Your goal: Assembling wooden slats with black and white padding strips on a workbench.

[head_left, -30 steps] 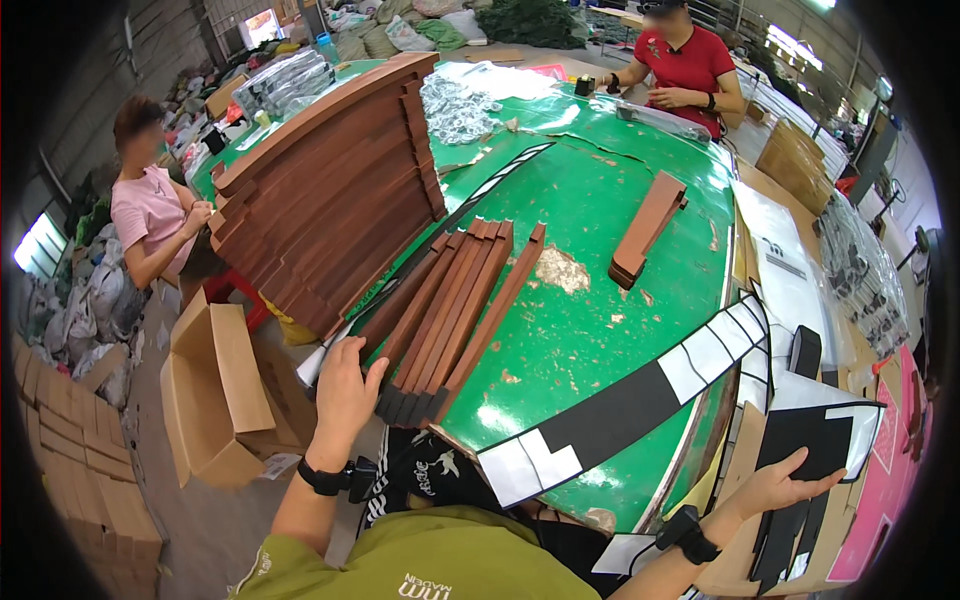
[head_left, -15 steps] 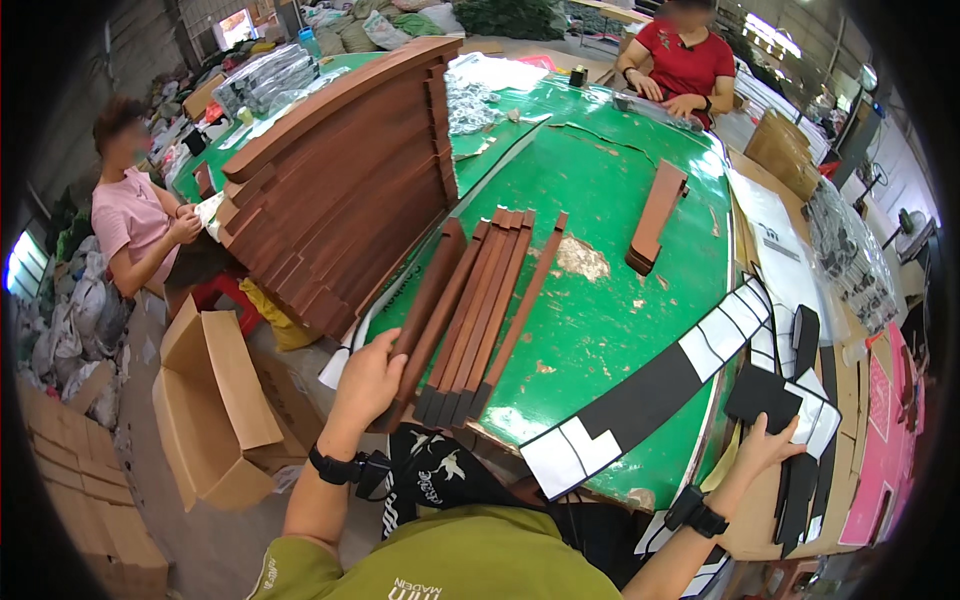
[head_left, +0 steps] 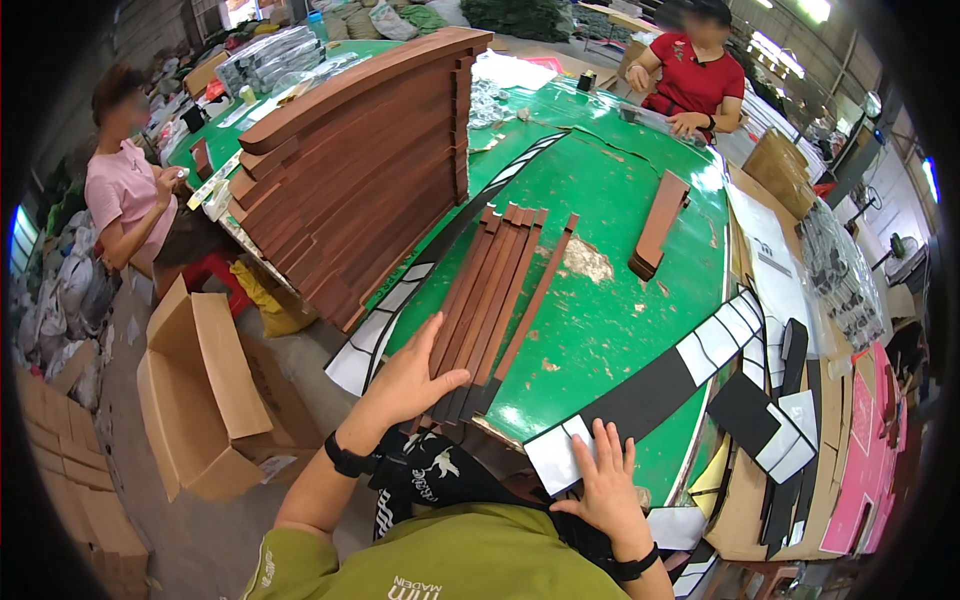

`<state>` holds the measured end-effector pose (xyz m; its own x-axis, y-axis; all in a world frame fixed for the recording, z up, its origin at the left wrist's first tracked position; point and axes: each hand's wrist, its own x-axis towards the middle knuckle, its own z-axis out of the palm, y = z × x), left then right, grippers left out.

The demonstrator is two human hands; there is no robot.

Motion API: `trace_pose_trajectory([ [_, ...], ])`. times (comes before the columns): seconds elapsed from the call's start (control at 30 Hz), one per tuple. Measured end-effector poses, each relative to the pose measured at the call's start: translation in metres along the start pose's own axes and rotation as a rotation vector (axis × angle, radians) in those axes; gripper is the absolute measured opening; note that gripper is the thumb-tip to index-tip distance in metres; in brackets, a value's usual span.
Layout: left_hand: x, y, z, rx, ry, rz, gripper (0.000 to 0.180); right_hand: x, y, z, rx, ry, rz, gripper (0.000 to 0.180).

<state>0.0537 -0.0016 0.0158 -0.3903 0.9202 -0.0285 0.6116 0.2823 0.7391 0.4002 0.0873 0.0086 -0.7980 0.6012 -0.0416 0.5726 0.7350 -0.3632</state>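
Note:
Several narrow brown slats (head_left: 492, 300) with dark lower ends lie in a bundle at the near edge of the green table. Over their lower left side is my left hand (head_left: 405, 385), its fingers stretched out and thumb apart; whether it touches them I cannot tell. One thinner slat (head_left: 535, 300) lies a little apart on their right. My right hand (head_left: 608, 485) is spread over the white near end of a long black-and-white strip (head_left: 640, 385), holding nothing. Left of the slats runs another black-and-white strip (head_left: 440, 245).
A tall stack of curved brown boards (head_left: 360, 170) stands on the left, above an open carton (head_left: 205, 390). Short brown pieces (head_left: 660, 225) lie on the green table (head_left: 600, 330). More black-and-white pieces (head_left: 765, 425) rest at right. Co-workers are at left (head_left: 130, 190) and far right (head_left: 690, 75).
My left hand has left the thick leftmost slat and shifted right, opening out. My right hand let go of the black-and-white piece at right and came left. The left strip is now more exposed.

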Motion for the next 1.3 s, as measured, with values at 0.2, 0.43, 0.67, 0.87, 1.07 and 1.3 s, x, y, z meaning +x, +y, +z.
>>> trace_pose_trajectory([
  [0.2, -0.046, 0.004, 0.006, 0.002, 0.122, 0.05, 0.078, 0.001, 0.015, 0.012, -0.197, 0.045, -0.087, 0.082],
  [0.43, -0.048, -0.026, 0.045, 0.015, 0.45, 0.316, 0.055, 0.031, 0.023, -0.01, 0.146, 0.495, -0.205, 0.044],
  [0.67, -0.025, -0.017, 0.029, 0.048, 0.324, 0.363, 0.056, 0.076, -0.017, -0.077, 0.602, 0.808, -0.389, 0.027],
  [0.87, -0.052, 0.015, 0.005, -0.813, 0.048, 0.159, 0.061, 0.078, -0.079, -0.041, 0.064, 0.556, -0.896, 0.035],
  [1.07, -0.033, 0.025, 0.015, -1.245, -0.437, -0.357, 0.072, 0.065, -0.1, -0.002, -0.076, 0.297, -1.1, 0.035],
  [1.3, -0.036, 0.033, 0.004, -0.913, -0.406, 0.061, 0.048, 0.054, -0.069, -0.03, 0.255, 0.36, -0.785, 0.048],
])
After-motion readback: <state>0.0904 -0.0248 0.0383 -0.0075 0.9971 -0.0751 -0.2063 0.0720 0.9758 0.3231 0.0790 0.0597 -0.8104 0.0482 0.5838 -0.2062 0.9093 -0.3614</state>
